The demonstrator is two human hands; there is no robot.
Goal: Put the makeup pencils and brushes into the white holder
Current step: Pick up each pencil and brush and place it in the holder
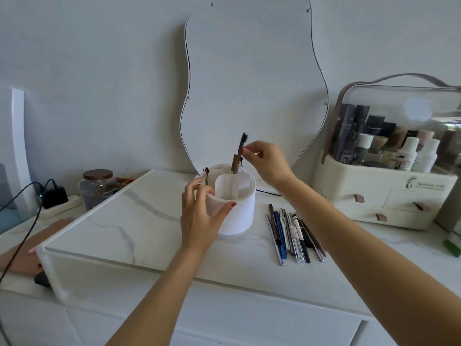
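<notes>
The white holder [239, 211] stands upright on a marble-patterned riser, with curved dividers inside. My left hand [199, 216] grips its near-left wall, thumb across the front. My right hand [268, 162] pinches a brown-handled brush [240, 152] with dark bristles, held upright with its lower end inside a rear compartment. Another small brush [205, 172] pokes out of the left compartment. Several makeup pencils and pens [293, 236] lie in a loose row on the riser just right of the holder.
A wavy-edged mirror [254, 78] leans on the wall behind. A cream cosmetics organiser [384, 186] with drawers and bottles stands at right. At left are a lidded glass jar [97, 188], a power strip with a black plug and cable [53, 196], and a brown board [22, 250].
</notes>
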